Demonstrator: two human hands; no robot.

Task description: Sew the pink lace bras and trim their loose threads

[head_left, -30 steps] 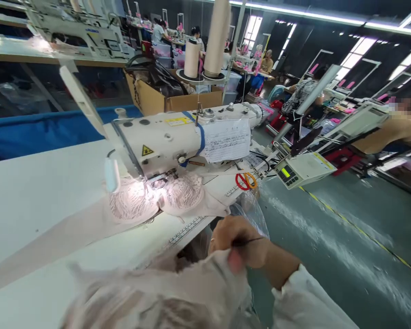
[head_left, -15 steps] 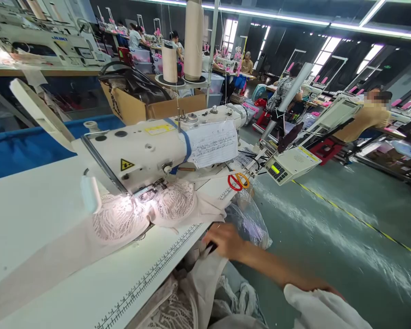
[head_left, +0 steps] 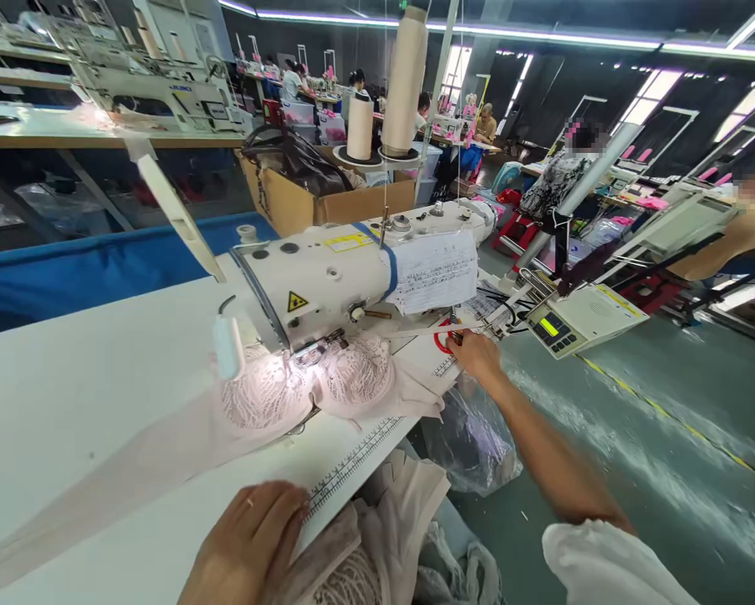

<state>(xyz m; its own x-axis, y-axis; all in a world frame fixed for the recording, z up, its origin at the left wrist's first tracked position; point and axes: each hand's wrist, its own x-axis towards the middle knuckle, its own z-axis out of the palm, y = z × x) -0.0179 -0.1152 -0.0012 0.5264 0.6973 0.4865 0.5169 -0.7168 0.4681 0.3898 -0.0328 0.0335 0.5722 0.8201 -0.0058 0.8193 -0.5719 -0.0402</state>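
A pale pink lace bra (head_left: 358, 370) lies under the head of a white sewing machine (head_left: 314, 290), its band trailing left across the table. My right hand (head_left: 478, 353) is at the table's right edge, fingers closed around a small dark object whose kind I cannot make out. Beside those fingers shows the red handle loop of scissors (head_left: 443, 336); the hand covers their other handle. My left hand (head_left: 251, 538) rests flat at the front edge, fingers together and extended, next to the printed ruler (head_left: 352, 458). Below the edge lie more pale lace garments (head_left: 390, 521).
A control box (head_left: 582, 319) stands right of the machine. Behind are thread cones (head_left: 406, 84) and a cardboard box (head_left: 332, 210) with a black bag. A clear plastic bag (head_left: 478, 437) hangs below the table's right end. Other people sit at machines farther back.
My right hand has moved up and away from the garments at the front edge to the scissors. My left hand has come into view at the front edge. The camera view has shifted left.
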